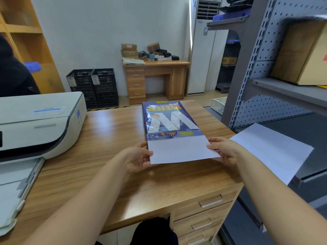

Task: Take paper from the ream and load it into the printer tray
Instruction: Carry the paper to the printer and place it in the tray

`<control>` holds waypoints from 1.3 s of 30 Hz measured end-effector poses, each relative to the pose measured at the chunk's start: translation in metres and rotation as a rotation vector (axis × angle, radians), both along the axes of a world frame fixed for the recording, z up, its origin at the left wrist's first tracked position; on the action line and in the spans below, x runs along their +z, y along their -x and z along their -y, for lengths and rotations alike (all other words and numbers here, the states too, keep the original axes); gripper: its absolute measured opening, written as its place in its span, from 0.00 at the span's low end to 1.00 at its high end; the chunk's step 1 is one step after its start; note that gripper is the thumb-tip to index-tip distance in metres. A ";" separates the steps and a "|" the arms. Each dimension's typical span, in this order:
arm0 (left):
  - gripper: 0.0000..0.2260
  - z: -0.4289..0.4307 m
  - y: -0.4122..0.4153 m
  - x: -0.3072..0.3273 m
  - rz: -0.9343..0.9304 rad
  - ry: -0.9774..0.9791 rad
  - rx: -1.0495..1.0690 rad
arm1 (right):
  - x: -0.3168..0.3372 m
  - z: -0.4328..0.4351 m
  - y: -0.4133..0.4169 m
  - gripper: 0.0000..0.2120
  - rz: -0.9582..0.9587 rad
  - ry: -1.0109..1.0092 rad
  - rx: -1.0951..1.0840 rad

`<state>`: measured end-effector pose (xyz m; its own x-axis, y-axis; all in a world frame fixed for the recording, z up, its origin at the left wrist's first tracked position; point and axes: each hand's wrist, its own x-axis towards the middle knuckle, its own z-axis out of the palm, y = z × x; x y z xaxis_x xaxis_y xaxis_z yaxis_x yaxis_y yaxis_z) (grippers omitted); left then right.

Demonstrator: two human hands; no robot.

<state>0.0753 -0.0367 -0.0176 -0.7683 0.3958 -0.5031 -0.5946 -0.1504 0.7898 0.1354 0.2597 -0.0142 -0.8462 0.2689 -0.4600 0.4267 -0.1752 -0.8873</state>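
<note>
Centre frame, your left hand [137, 159] and right hand [223, 150] each pinch a side edge of the smooth white paper [182, 150], fingers curled closed around it. The sheets stick out of the open near end of the ream [169, 121], a glossy blue crinkled wrapper lying flat on the wood-grain desk [109, 138]. The rounded white printer [39, 124] sits at left, its flat tray [16, 188] at lower left. A loose sheet [276, 149] rests on the grey shelf at right
</note>
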 end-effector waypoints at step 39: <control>0.23 0.017 -0.042 0.000 -0.024 0.033 -0.025 | 0.009 0.016 -0.036 0.09 0.002 -0.253 0.005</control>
